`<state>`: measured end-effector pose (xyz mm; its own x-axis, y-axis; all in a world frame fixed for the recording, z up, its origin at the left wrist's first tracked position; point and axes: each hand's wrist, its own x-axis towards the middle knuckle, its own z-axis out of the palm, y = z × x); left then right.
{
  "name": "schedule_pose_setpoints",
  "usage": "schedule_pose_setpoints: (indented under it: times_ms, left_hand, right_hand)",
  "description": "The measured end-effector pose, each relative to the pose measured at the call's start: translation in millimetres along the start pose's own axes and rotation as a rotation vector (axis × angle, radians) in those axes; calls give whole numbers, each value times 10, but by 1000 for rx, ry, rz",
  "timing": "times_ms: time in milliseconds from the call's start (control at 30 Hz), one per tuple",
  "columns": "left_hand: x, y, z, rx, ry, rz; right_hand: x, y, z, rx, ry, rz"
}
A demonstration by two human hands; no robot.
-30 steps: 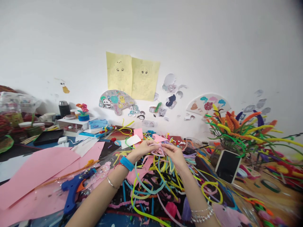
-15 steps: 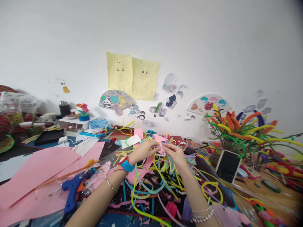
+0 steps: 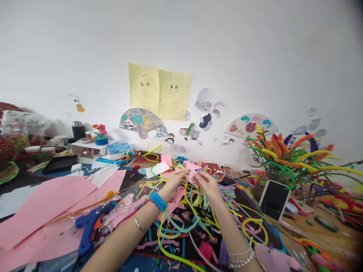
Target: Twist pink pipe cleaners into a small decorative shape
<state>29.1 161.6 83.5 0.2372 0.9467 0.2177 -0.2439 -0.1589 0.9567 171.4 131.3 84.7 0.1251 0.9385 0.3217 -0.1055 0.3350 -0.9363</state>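
Both hands meet over the heap of pipe cleaners in the middle of the table. Between their fingertips is a small pale pink piece point(image 3: 191, 175); its exact kind is too small to make out. My left hand point(image 3: 173, 183), with a blue band at the wrist, pinches it from the left. From the right, the closed thumb and fingers of my right hand point(image 3: 209, 184) grip it too. Beneath lie tangled yellow, teal and lilac pipe cleaners point(image 3: 181, 227), with pink paper scraps point(image 3: 175, 201) among them. A pink sheet point(image 3: 190, 165) shows just behind the fingers.
A blue glue gun point(image 3: 86, 230) lies left of my left forearm, beside large pink paper sheets point(image 3: 48, 204). To the right, a phone point(image 3: 274, 200) leans before a bunch of pipe-cleaner flowers point(image 3: 279, 149). A plush-looking lilac figure point(image 3: 273, 258) sits by my right wrist.
My left wrist has turned and shifted slightly, so its red band is now hidden. The lilac loop seen below my fingers no longer shows. The right hand has barely moved.
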Motion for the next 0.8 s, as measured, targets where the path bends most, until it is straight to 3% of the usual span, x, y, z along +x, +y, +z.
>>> schedule_pose_setpoints:
  times_ms: [233,533,667,800]
  left_hand:
    - [18,-110,41,-122,-59,-31]
    - [-12,67,-98,-114,-437,-162]
    - [-15,91,-107,-148,-441,-145]
    - [20,50,-82,-174,-369,-109]
  right_hand:
    - [-14,-25,30,-82,-26,-80]
    - [41,-44,-133,-256,-9,-189]
    - [32,-56,-138,-326,-20,-230]
    - [47,-24,-130,-366,-3,-269]
